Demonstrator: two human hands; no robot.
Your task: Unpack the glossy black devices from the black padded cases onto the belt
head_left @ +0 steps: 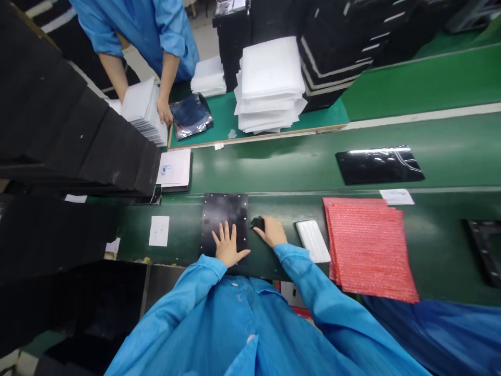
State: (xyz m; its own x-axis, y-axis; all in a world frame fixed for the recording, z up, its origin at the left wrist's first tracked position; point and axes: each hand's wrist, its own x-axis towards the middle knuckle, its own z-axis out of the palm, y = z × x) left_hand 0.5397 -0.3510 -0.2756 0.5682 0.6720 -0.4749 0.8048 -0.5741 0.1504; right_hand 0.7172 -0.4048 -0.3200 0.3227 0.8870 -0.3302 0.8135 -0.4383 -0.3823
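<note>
A dark, flat rectangular panel (225, 209) with small light dots along its edges lies on the green bench in front of me. My left hand (228, 247) rests on its lower part, fingers spread. Just right of the panel, my right hand (273, 232) is closed round a small black object (258, 223), whose far end is hidden by my fingers. Beside that hand lies a white rectangular item (313, 241). Further right is a stack of red bubble-wrap sheets (370, 248).
A glossy black panel (379, 165) lies on the belt at the right. A black frame (487, 250) sits at the right edge. Tall black stacks (78, 120) stand left. White foam sheets (270, 78) are piled behind. Across the bench, a person's hands (164, 110) hold white sheets.
</note>
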